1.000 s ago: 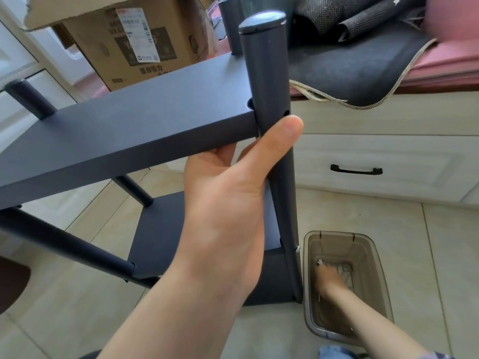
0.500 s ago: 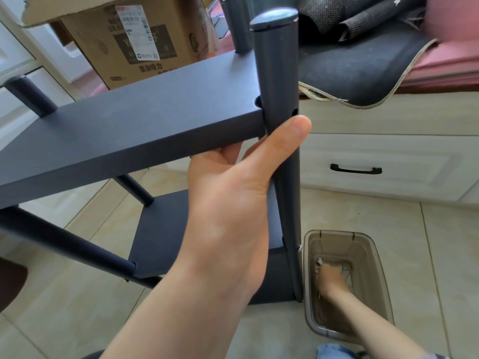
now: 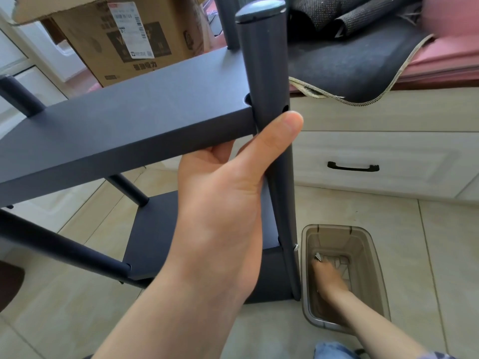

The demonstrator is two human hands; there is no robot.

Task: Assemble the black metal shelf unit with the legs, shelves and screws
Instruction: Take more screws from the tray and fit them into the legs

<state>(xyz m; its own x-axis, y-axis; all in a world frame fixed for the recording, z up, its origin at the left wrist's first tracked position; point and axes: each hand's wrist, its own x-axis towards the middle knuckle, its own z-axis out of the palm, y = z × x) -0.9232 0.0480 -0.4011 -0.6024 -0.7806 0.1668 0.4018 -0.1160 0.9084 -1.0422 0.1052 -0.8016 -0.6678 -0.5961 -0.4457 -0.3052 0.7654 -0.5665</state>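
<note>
Here, left hand (image 3: 223,203) gripping shelf leg (image 3: 269,125) beside upper shelf (image 3: 124,125); right hand (image 3: 328,277) pinching screw (image 3: 318,257) inside bin (image 3: 375,268); carton (image 3: 124,40) label unreadable.

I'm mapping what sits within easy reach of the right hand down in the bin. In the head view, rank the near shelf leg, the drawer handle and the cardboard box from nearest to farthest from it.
From the right hand:
1. Near shelf leg, upright just to its left.
2. Drawer handle, on the cabinet front beyond it.
3. Cardboard box, far off at upper left, behind the shelf unit.

cardboard box (image 3: 129,40), dark mat (image 3: 344,66), drawer handle (image 3: 353,167)
</note>
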